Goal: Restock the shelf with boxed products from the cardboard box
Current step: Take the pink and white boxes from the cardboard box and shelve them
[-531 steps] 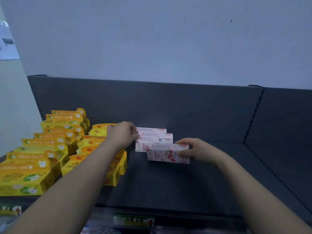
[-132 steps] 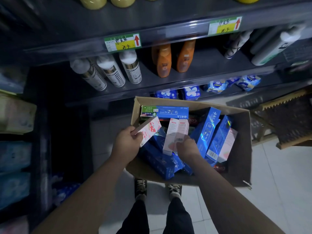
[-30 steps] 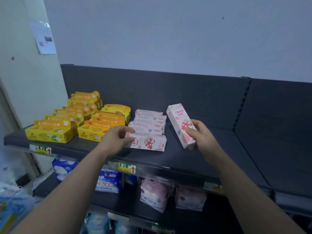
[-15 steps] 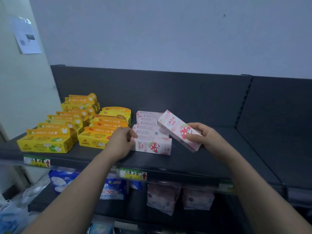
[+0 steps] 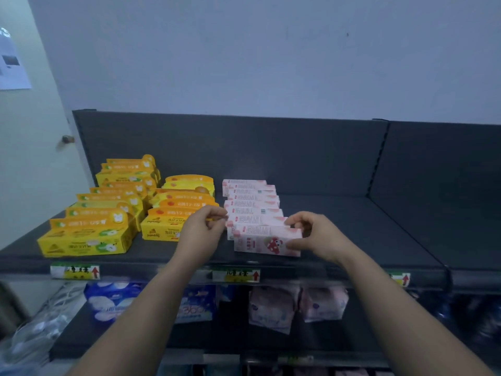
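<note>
Pink front box (image 5: 267, 241): lies lengthwise on the top shelf (image 5: 366, 240), close behind the front lip, printed face toward the camera.

Nearest the camera, two bare forearms rise across a lower shelf holding blue soft packs (image 5: 113, 302) and pink soft packs (image 5: 273, 308).

Price labels (image 5: 235, 276), green and yellow with red arrows, are fixed along the top shelf's lip.

Right hand (image 5: 318, 236): thumb on the box's front face at its right end, fingers curled over the top edge. It grips the pink front box.

Left hand (image 5: 202, 234): fingers curled, tips at the left end of the pink box just behind the front one. Cannot tell whether they pinch that box or only touch it.

Pink row (image 5: 252, 203): more boxes of the same kind line up behind the front box, one after another toward the rear, slightly staggered.

Orange-topped boxes (image 5: 176, 207): a column just left of the pink row, partly hidden by the left hand.

Yellow boxes (image 5: 108, 210): a further column at the far left, running from lip to rear.

Right part of the top shelf shows bare dark surface.

Dark back panel (image 5: 271, 150) stands upright behind everything, pale wall (image 5: 271, 55) above it, paper notice (image 5: 12, 66) on the side wall at left.
</note>
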`<state>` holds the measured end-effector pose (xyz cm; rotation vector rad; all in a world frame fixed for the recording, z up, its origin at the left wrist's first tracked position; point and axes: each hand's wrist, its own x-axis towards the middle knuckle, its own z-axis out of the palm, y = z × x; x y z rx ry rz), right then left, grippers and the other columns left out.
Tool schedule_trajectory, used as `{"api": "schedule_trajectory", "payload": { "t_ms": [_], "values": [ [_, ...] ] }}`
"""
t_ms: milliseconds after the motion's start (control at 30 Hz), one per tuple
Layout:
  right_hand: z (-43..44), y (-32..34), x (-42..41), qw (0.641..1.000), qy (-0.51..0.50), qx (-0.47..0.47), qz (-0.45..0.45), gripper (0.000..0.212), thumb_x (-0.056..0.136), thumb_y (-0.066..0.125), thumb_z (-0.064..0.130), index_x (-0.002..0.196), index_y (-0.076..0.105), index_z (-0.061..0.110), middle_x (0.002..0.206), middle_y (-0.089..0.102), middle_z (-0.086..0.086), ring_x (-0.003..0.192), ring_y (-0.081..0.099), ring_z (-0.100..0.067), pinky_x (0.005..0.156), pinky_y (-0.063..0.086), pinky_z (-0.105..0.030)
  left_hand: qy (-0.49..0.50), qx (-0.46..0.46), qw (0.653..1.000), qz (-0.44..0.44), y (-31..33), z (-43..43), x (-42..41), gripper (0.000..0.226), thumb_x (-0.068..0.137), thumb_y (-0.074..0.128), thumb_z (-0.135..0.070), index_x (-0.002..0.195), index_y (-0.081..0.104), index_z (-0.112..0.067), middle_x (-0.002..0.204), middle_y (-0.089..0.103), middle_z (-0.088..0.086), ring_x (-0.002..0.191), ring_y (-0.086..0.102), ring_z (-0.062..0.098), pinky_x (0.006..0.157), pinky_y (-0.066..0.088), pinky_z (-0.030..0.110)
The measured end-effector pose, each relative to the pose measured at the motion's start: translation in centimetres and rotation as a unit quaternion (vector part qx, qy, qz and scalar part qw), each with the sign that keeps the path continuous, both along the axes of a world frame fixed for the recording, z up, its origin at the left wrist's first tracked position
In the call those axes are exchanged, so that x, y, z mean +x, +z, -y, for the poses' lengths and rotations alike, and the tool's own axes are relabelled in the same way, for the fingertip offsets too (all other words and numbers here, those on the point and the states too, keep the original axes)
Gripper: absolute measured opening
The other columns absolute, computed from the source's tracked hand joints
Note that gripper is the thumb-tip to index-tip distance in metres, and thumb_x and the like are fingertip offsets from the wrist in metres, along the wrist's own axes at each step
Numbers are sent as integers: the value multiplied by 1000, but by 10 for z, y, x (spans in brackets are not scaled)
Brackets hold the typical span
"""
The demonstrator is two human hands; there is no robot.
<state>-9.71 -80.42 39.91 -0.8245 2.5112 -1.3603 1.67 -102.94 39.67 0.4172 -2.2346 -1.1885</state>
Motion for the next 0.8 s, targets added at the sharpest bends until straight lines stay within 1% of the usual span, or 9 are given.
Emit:
{"api": "schedule_trajectory", "payload": {
  "t_ms": [100, 200, 267, 367, 433, 500, 600, 733, 800],
  "values": [
    [7, -10, 0, 998, -42, 5, -38, 41, 68, 82, 3, 100, 63, 20, 93, 55, -3, 74, 51, -13, 67, 45, -18, -2, 24, 1000, -5, -2, 0, 7, 13, 94, 56, -18, 102, 64, -24, 94, 64, -10, 82, 58, 3, 59, 47, 19],
    [9, -17, 3, 996, -71, -4, -51, 46, 68, 80, 4, 96, 57, 33, 108, 58, -10, 85, 60, -20, 75, 54, -29, -14, 37, 999, -20, -6, 0, 14, 13, 93, 56, -15, 102, 65, -20, 95, 65, -11, 85, 58, 1, 61, 45, 16],
    [10, -20, 9, 995, -81, 11, -62, 49, 70, 80, 10, 101, 53, 37, 113, 56, -6, 93, 61, -20, 85, 54, -34, -22, 50, 998, -33, -9, 0, 17, 13, 92, 57, -12, 100, 65, -19, 95, 65, -9, 88, 60, 4, 67, 45, 18],
    [7, -22, 22, 990, -114, 16, -81, 60, 77, 78, 18, 128, 48, 27, 124, 47, 1, 108, 55, -15, 97, 45, -29, -40, 59, 996, -50, -13, -4, 21, 12, 91, 58, -12, 98, 65, -20, 92, 66, -7, 88, 62, 8, 70, 47, 17],
    [0, -23, 31, 985, -144, 6, -94, 65, 80, 75, 23, 137, 43, 22, 132, 43, 2, 120, 47, -13, 102, 38, -27, -61, 49, 995, -61, -16, -11, 20, 12, 91, 59, -12, 97, 65, -20, 90, 66, -8, 86, 62, 6, 67, 46, 11],
    [-14, -25, 42, 980, -165, 7, -108, 63, 84, 71, 24, 140, 42, 20, 137, 42, 1, 126, 44, -13, 103, 34, -23, -83, 48, 993, -67, -17, -23, 17, 13, 91, 60, -11, 97, 65, -22, 91, 67, -10, 84, 62, 2, 68, 47, 10],
    [-45, -29, 60, 970, -195, 26, -139, 59, 88, 67, 24, 141, 42, 19, 140, 45, 1, 129, 43, -13, 101, 30, -19, -136, 64, 985, -84, -18, -50, 6, 14, 90, 60, -8, 95, 65, -20, 90, 69, -8, 80, 65, 3, 72, 49, 17],
    [-103, -36, 89, 958, -238, 71, -141, 57, 91, 63, 27, 143, 41, 20, 144, 43, 7, 133, 39, -10, 105, 31, -20, -214, 38, 973, -81, -19, -103, -9, 14, 89, 59, -7, 96, 65, -18, 79, 66, -10, 69, 59, -5, 64, 41, 5],
    [-134, -42, 102, 950, -264, 92, -139, 56, 92, 62, 28, 143, 42, 20, 145, 43, 7, 135, 38, -11, 107, 31, -21, -249, 37, 965, -68, -23, -133, -15, 15, 89, 58, -6, 96, 65, -17, 82, 67, -12, 72, 59, -7, 65, 42, 4]
  ]
}}
